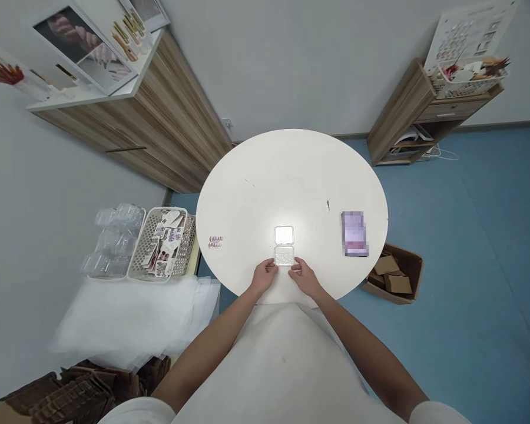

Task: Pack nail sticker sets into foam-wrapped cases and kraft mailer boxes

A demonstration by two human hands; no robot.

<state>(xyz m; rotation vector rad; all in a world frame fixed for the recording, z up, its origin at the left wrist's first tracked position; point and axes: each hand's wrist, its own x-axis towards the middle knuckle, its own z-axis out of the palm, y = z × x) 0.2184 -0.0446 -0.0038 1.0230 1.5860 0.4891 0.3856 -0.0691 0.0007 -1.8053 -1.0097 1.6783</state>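
Note:
A small clear plastic box [284, 255] lies on the white oval table [287, 171], close to its front edge. Its hinged lid [284, 235] is folded back, away from me. Something pale or clear seems to be inside, too small to make out. My left hand [264, 277] pinches the near left corner of the box. At the near right corner, my right hand [304, 278] holds it with thumb and fingers. Off to the left on the table is a small set of pink press-on nails [215, 242].
A blurred purple stack [354, 234] sits at the table's right. Left of the table are a basket of printed cards [162, 244], clear plastic packs [117, 238] and white plastic sheets [136, 318]. A carton of cardboard pieces [417, 274] stands on the floor at right.

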